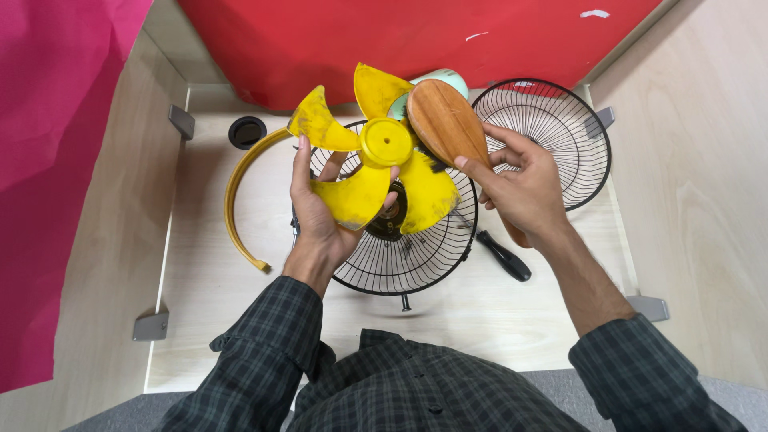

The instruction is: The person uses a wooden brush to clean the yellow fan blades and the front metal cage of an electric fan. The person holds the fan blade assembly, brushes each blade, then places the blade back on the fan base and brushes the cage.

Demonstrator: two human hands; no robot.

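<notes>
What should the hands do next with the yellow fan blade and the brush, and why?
Probably sweep the wooden brush down across the yellow fan blade. The left hand holds the blade up above the wire grille, the right hand has the brush right against it, and a dark smudge shows on one blade.

Bare desk is lying open at lower centre and far left; two wire fan guards (404,256) (552,128), a yellow ring (234,188) and a black-handled tool (504,256) are crowding the middle.
</notes>
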